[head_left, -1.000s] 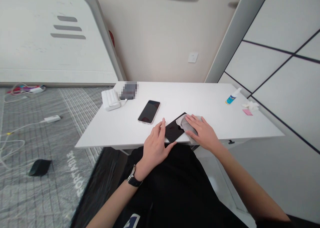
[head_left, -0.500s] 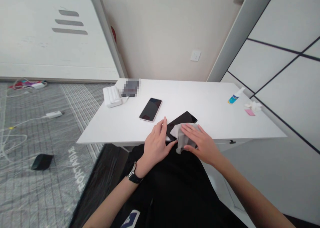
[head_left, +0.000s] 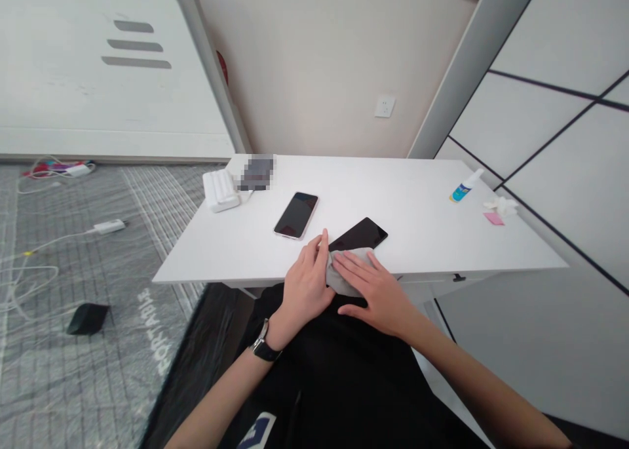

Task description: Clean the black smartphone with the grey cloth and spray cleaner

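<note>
Head view: a white bench [head_left: 422, 206] spreads out beyond both hands. The right hand [head_left: 378, 298] is flat, thumb spread away; the left hand [head_left: 307, 285] has its fingers extended, and whether it grips anything I cannot tell. Just ahead of them lies a black phone [head_left: 361, 233]. A second phone [head_left: 296, 215] rests beyond the left hand. Under the right fingers, a grey cloth [head_left: 340, 284] covers the black phone's near end. Well to their right is a spray bottle [head_left: 462, 191].
</note>
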The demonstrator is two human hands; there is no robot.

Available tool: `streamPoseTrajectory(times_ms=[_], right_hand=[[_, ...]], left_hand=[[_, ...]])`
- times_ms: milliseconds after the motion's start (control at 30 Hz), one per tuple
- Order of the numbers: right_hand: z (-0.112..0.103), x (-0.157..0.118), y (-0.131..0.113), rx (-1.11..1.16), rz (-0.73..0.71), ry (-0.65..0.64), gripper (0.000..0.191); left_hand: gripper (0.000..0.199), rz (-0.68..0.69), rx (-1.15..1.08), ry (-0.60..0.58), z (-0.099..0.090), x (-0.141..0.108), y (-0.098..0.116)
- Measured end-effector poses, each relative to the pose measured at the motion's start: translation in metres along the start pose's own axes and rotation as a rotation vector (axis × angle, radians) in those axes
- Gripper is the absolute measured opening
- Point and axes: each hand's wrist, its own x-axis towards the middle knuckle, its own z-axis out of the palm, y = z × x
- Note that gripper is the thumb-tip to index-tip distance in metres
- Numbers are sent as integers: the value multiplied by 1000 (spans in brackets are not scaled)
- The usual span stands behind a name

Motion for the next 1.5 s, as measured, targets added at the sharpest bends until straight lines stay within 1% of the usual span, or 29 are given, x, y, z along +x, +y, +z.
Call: streamPoseTrajectory(times_ms=[67,133,200,267,333,400,433,467,533,600,667,733,767,833,900,967,1033,1067,1133,1200,1267,1367,1433,1500], right_hand=[[-8,-14,19,-27,71,12,80],[-16,-17,44,-82,179,43,74],[-21,-6,64,-131,270,73,73],[-21,14,71,-155,309,88,76],[-15,35,62,-145,296,86,81],[-6,47,41,-105,231,70,85],[-1,49,28,-82,181,57,87],[3,46,16,-60,124,44,90],[7,32,-3,-28,20,23,95],[5,11,-8,-13,-28,6,95],[-2,-7,5,-23,3,2,89],[-11,-15,28,-63,89,17,81],[-15,-14,41,-87,141,32,79],[-20,-3,63,-129,234,60,77],[-20,16,71,-150,283,74,79],[-14,33,63,-143,264,70,83],[-5,41,41,-105,178,55,88],[-2,40,29,-78,120,46,91],[3,30,8,-26,11,29,96],[2,12,-1,4,-51,8,95],[-3,-7,7,-1,-42,-6,89],[-14,-21,41,-72,78,26,77],[-20,-15,65,-130,172,58,74],[-22,1,79,-165,237,68,76]], left_hand=[[106,8,1,23,0,1,1],[103,22,-8,62,1,1,1],[101,30,-9,82,2,2,1],[101,30,-3,81,2,2,1],[101,23,-2,77,2,1,0],[99,18,-12,66,1,1,0],[98,19,-17,56,1,0,-1],[99,20,-19,45,1,0,-1],[103,20,-13,26,0,0,0],[105,14,1,17,0,0,0],[104,8,12,17,0,1,1],[102,12,16,34,0,1,2],[102,14,15,47,1,1,2],[101,19,14,67,2,1,2],[101,18,13,73,2,1,2],[101,9,8,70,1,1,2],[101,11,-1,52,0,1,2],[101,13,-5,39,0,1,1],[102,14,-3,17,-1,1,1],[104,6,9,9,-2,1,1],[105,-1,19,9,-1,1,2],[104,5,18,31,0,2,2],[103,16,10,60,1,2,2],[102,24,2,79,1,2,2]])
